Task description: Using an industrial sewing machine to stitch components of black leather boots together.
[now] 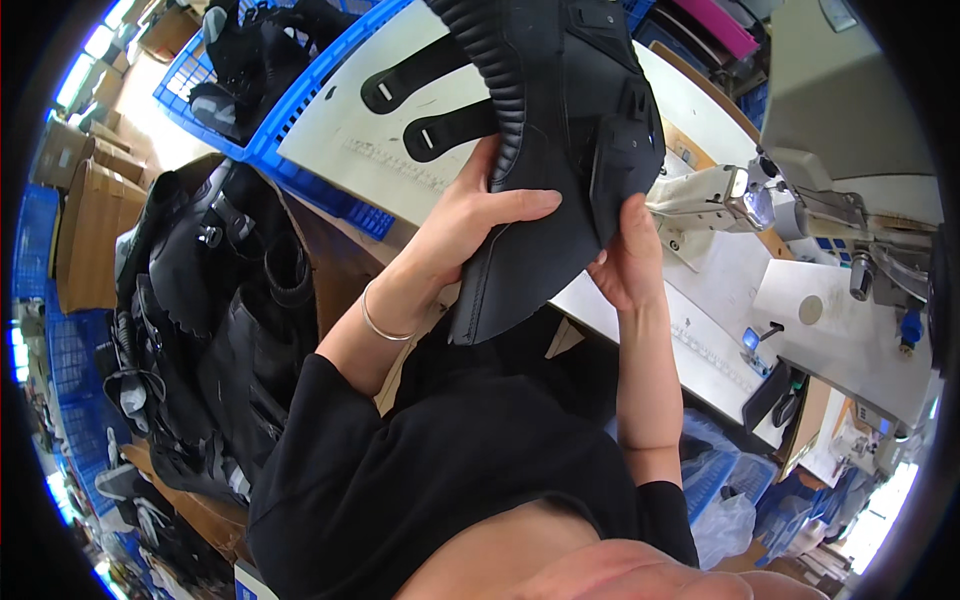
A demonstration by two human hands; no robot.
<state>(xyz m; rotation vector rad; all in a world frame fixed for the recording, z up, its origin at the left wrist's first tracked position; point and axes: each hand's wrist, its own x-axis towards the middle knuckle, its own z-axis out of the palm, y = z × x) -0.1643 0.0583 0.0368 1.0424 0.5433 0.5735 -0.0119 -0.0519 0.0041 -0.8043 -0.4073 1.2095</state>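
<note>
A black boot upper (545, 250) with a ribbed panel, stitched seams and dark buckle parts is held up above the table in front of me. My left hand (465, 215) grips its left edge, the thumb lying on the front face and the fingers behind. At its lower right edge my right hand (632, 255) closes on the piece beside a strap flap (615, 175), with some fingers hidden. Two black straps with slotted ends, an upper strap (415, 80) and a lower strap (450, 132), stick out to the left over the table.
An industrial sewing machine (715, 200) stands to the right on the white table (335, 135). Left of me, black boot uppers (215, 300) fill a large cardboard box. A blue crate (285, 125) with more black pieces sits at the far left, and a plastic-lined blue basket (725, 480) at the lower right.
</note>
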